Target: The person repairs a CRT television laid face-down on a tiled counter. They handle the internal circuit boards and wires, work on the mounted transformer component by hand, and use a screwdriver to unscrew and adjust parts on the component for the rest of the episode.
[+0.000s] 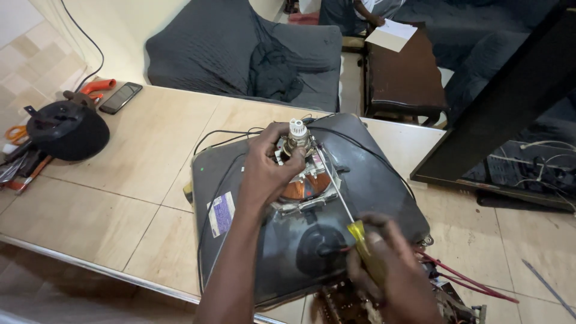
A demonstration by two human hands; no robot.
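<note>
A dark picture tube [360, 180] lies face down on the tiled floor, its neck [297, 137] pointing up with a white cap on top. My left hand [270, 168] grips the neck and the copper-wound yoke [306, 186] around it. My right hand [390, 264] holds a screwdriver with a yellow handle [360, 231]; its thin shaft [333, 180] reaches up to the yoke beside the neck. Black wires run around the tube. Red wires [468, 282] trail off to the right near a circuit board [342, 306].
A black round part [66, 129], a phone [120, 97] and orange-handled tools [96, 87] lie at the left. A dark cushion [240, 48] and a brown table [402, 72] stand behind. A black television casing [510, 120] leans at the right. Another person sits far back.
</note>
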